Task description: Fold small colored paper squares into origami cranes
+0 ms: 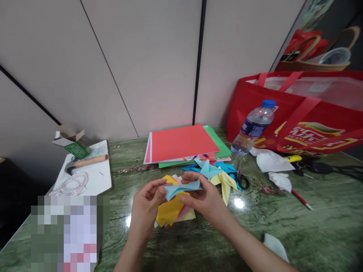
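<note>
A light blue sheet of paper point(183, 187), curled over on itself, is held in the air between both hands. My left hand point(147, 198) pinches its left end between thumb and fingers. My right hand point(202, 194) grips the right end, fingers behind and thumb below. Beneath the hands lies a stack of small coloured paper point(170, 211), yellow on top with pink edges showing. Just beyond the right hand are folded paper pieces: a light blue one point(208, 169) and a pale yellow one point(224, 183). Scissors point(242, 178) lie to their right.
Large red sheets point(181, 143) over green ones lie by the wall. A water bottle point(252, 128) stands before a red bag point(297, 109). At right are crumpled tissues point(272, 160) and a red pen point(302, 199). A white board point(96, 173) at left bears a wooden-handled tool point(90, 160), beads and a green box point(75, 145).
</note>
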A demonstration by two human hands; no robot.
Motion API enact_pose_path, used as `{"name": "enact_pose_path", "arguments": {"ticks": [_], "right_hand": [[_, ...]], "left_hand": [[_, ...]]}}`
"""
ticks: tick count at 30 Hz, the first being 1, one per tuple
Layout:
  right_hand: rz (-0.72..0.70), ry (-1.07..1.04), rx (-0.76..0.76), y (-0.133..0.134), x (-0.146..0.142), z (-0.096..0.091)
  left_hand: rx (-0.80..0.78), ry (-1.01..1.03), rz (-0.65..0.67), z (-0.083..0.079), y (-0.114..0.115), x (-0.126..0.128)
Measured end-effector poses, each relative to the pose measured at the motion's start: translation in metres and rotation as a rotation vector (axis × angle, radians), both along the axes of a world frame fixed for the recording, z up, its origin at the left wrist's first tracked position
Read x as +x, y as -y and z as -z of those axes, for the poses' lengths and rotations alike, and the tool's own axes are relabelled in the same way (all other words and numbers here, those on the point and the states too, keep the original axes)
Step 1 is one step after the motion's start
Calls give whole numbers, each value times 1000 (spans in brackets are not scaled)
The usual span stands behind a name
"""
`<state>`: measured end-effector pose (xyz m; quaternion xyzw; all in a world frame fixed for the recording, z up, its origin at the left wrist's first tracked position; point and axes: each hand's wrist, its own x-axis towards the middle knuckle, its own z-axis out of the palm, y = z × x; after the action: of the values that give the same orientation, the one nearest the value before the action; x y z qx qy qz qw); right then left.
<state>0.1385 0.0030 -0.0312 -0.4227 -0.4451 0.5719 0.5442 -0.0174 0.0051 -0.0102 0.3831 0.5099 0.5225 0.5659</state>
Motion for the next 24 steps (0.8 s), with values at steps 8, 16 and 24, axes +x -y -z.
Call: {"name": "enact_pose_path", "arguments": {"ticks": [8, 16, 24], "right_hand": [[94, -23, -20, -1, -1, -3], [42, 17, -57, 0, -1, 1], [71, -50, -105, -1, 0, -2]], "left_hand": [[19, -105, -34, 1, 0, 5], [97, -221, -58, -2, 1, 6], [110, -236, -52, -7, 2, 9]]}}
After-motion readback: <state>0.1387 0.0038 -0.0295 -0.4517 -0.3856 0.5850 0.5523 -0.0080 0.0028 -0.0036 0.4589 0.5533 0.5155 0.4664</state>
